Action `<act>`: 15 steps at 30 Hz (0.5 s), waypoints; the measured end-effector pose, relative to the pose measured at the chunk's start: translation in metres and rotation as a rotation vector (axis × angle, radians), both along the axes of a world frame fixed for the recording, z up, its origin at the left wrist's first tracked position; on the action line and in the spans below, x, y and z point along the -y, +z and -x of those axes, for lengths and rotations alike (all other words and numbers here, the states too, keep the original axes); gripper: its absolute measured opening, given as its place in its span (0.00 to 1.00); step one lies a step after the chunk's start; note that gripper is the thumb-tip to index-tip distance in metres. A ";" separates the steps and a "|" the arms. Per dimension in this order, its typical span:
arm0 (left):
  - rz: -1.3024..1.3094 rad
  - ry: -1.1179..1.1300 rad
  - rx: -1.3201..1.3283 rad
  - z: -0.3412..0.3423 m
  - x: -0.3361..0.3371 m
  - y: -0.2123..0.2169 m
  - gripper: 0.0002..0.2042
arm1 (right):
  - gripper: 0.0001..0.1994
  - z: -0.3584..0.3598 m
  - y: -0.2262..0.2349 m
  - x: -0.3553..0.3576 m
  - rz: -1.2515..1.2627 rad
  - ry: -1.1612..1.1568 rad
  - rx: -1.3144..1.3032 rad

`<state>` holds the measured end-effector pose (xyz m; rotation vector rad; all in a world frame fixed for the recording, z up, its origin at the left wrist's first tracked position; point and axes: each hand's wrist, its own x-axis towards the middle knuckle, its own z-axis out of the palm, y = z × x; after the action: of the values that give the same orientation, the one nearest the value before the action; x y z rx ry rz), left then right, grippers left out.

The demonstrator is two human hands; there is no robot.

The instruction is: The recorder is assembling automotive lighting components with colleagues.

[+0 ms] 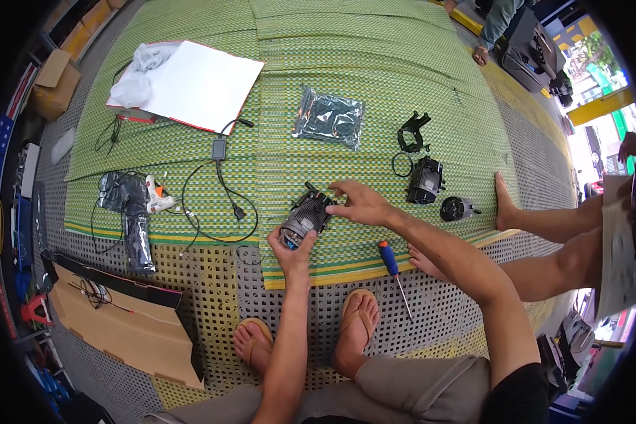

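My left hand (290, 256) is closed around the lower end of a black ribbed lamp (308, 216), whose lens faces toward me. At the lamp's upper right, my right hand (364, 204) pinches a small black part of it between thumb and forefinger. Another black lamp housing (425, 181) lies on the mat to the right. Beside it sit a round black lamp piece (458, 208) and a black bracket (411, 133). A screwdriver (389, 258) with a blue and red handle rests across the mat's near edge.
The green woven mat (374, 49) holds a shiny sealed bag (331, 119), black cables with a small box (219, 147), and a carton with a white panel (191, 81). An open cardboard box (124, 314) lies near left. Another person's legs (555, 219) are at right.
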<state>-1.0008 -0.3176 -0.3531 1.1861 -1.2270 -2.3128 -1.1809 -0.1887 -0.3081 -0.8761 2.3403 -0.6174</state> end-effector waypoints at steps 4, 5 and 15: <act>0.024 -0.002 0.029 -0.004 0.002 -0.006 0.36 | 0.20 -0.003 -0.002 0.008 -0.144 0.076 -0.123; -0.004 0.000 0.040 -0.007 0.005 -0.007 0.35 | 0.20 -0.003 -0.002 0.008 -0.107 0.071 -0.121; -0.334 -0.178 -0.287 -0.038 0.052 -0.029 0.43 | 0.19 0.026 -0.012 -0.008 -0.070 -0.238 -0.208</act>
<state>-0.9628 -0.3694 -0.3822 0.8172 -0.9022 -2.7836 -1.2071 -0.1806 -0.3199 -0.6622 2.6624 -0.5573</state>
